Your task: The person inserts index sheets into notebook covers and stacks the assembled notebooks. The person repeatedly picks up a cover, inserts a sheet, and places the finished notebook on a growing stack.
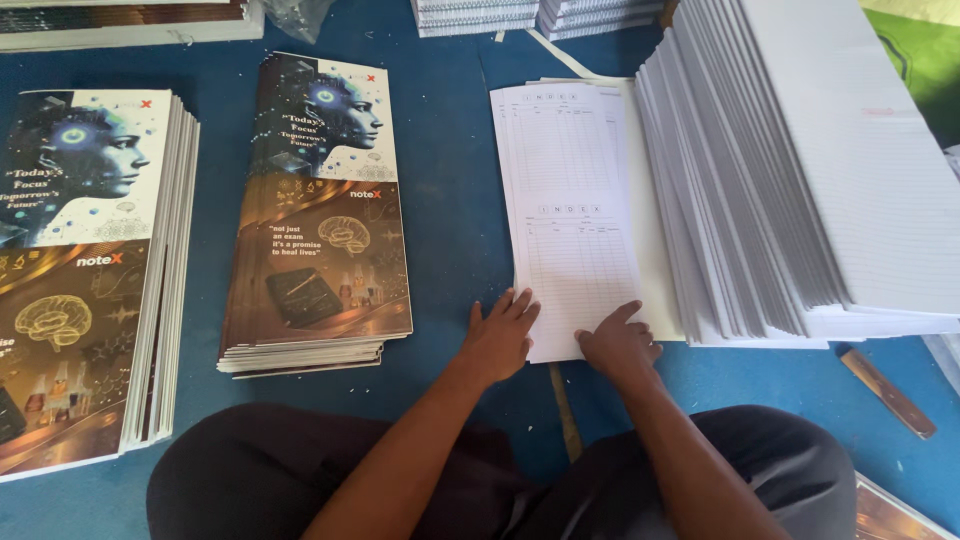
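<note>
My left hand: open, fingers spread, tips touching the near left corner of the index sheets
My right hand: open, flat on the sheets' near edge
Index sheets: thin white pile, centre of the blue floor
Right: tall fanned stack of ruled paper
Left: two piles of printed covers

Bare blue mat between stacks

Blue floor covering, green cloth at far right, soft even daylight
</note>
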